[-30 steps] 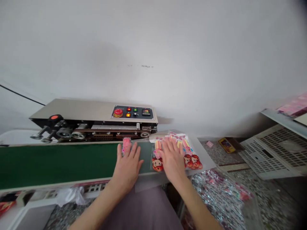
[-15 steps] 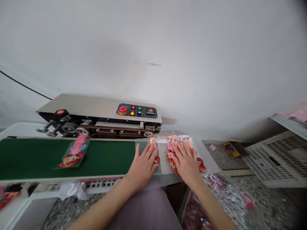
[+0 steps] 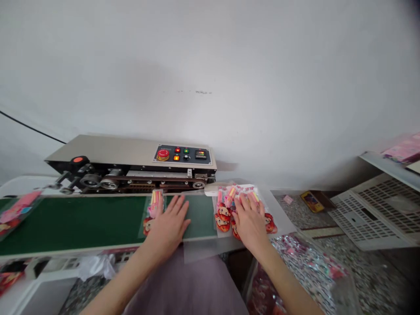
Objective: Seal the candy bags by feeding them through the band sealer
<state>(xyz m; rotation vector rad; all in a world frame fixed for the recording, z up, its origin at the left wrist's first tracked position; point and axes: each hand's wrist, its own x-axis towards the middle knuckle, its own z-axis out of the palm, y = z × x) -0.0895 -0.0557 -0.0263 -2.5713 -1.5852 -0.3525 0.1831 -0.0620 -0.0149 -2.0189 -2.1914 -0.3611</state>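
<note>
My left hand (image 3: 170,223) lies flat, fingers spread, over the edge of a clear plastic packet (image 3: 153,208) on the green conveyor belt (image 3: 88,223). Inside that packet show pink and yellow pieces and a red-haired cartoon figure. My right hand (image 3: 251,216) rests with fingers apart on a group of similar packets (image 3: 224,214), on a pale sheet at the belt's right end. Farther left on the belt lies another packet (image 3: 18,212), partly cut off by the view's edge. Behind the belt stands a band sealing machine (image 3: 108,151) with lit buttons and a red stop knob.
A large clear bag (image 3: 311,267) of shiny packets sits below on the right. Beyond it are a small yellow box (image 3: 312,201) and a white slatted crate (image 3: 370,214) on the floor. A shelf (image 3: 389,168) with pink items juts in at right.
My left hand has moved left along the belt, together with the packet beside it. The farther packet has travelled left towards the belt's end. My right hand stays on the group of packets.
</note>
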